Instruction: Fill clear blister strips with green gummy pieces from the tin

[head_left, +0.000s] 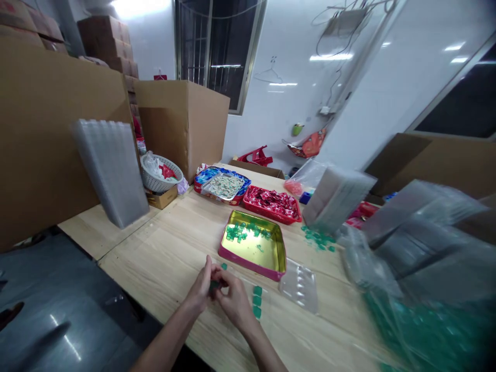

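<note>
My left hand (200, 285) and my right hand (233, 296) meet low over the table, fingers closed around a small dark green piece (214, 287), mostly hidden between them. Another green piece shows just beyond my fingertips. To the right of my right hand, three green pieces (257, 301) lie in a short row, seemingly in a clear plastic tray that is hard to see. Just past my hands stands a gold-lined tin (253, 261) with loose green pieces (237, 232) at its far side. A clear moulded tray (299, 285) lies against the tin's right corner.
Behind the tin sit a red basket (273, 204) of red packets and a metal tray (223, 186) of small pale packets. Stacked clear trays (112, 173) stand at left, more (337, 199) at right. Green pieces (318, 238) are scattered nearby. Plastic bags (426, 243) crowd the right side.
</note>
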The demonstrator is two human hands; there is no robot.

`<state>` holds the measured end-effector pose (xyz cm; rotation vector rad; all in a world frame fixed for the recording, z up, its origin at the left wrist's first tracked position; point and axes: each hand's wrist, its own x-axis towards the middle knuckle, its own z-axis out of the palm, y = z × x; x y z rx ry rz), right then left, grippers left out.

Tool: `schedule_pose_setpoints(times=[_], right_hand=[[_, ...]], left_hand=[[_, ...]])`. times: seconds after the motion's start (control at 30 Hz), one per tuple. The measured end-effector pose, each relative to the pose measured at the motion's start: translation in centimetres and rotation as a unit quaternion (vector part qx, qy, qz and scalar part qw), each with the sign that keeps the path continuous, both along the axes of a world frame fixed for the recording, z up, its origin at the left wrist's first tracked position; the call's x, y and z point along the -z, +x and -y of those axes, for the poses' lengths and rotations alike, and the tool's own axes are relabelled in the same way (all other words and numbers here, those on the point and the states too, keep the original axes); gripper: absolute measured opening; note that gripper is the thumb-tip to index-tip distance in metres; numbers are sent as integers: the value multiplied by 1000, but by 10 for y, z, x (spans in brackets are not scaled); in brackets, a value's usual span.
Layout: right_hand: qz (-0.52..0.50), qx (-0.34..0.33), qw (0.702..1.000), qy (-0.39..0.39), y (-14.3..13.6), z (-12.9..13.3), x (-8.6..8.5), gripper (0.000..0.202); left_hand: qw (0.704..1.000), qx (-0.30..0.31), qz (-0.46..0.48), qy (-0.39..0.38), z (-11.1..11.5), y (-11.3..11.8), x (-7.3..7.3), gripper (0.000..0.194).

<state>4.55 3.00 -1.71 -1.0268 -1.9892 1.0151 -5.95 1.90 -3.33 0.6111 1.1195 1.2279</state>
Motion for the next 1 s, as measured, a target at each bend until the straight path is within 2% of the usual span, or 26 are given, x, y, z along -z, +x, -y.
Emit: schedule_pose_setpoints(times=[0.13,0.27,0.43,0.67,0.87,1.0], right_hand=[[-49,7,997,-63,11,-10,14,17],[-29,29,998,-47,15,-17,26,17],[-6,38,999,-23,16,-26,32,14],[72,54,996,15,20,-30,37,15],[134,40,989,42,17,-21,46,22],[180,34,980,74,17,-13,41,25]], left_hand=[[1000,10,-27,-9,5,-10,6,44],[997,18,-68,3,2,-16,12,27],[988,17,-153,23,-16,-16,20,15],[976,34,-214,32,-32,-15,36,11],[946,15,-320,48,-26,-15,53,13],[924,6,-374,84,-21,-14,58,13]])
